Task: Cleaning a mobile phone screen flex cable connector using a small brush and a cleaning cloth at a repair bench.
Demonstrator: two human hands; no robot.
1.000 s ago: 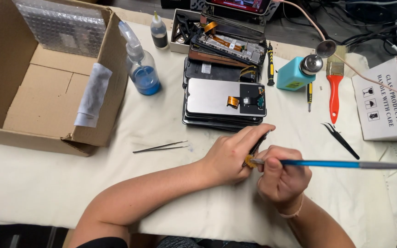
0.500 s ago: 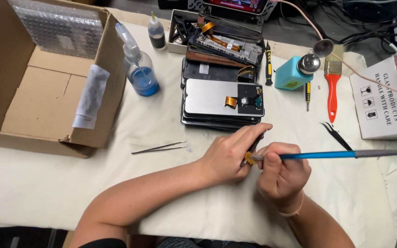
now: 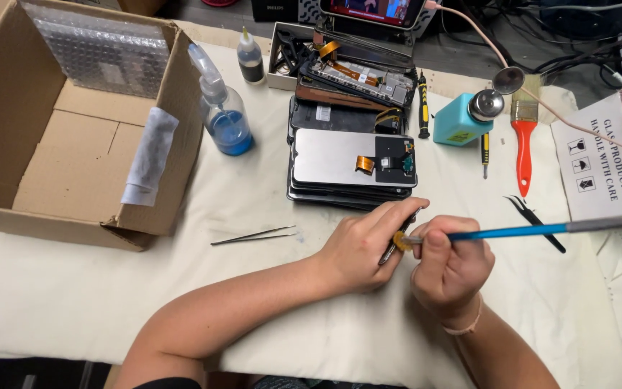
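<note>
My left hand (image 3: pixel 365 245) grips a small dark part (image 3: pixel 395 242) on edge against the cloth-covered table (image 3: pixel 268 302). My right hand (image 3: pixel 449 265) is closed round a thin blue-handled brush (image 3: pixel 520 231), whose yellowish tip (image 3: pixel 400 240) touches the part between my two hands. The brush handle runs off to the right. Just beyond my hands lies a stack of phone screen panels (image 3: pixel 350 162), the top one back side up with an orange flex cable.
An open cardboard box (image 3: pixel 73 130) stands at the left. Tweezers (image 3: pixel 253 235), a bottle of blue liquid (image 3: pixel 223 115), a teal pump dispenser (image 3: pixel 466 121), a red-handled brush (image 3: pixel 523 137), black tweezers (image 3: pixel 534 220), screwdrivers and a tray of phone parts (image 3: pixel 354 68) surround the stack.
My hands stay together on the small part. The brush handle has tilted slightly; otherwise only the camera has shifted.
</note>
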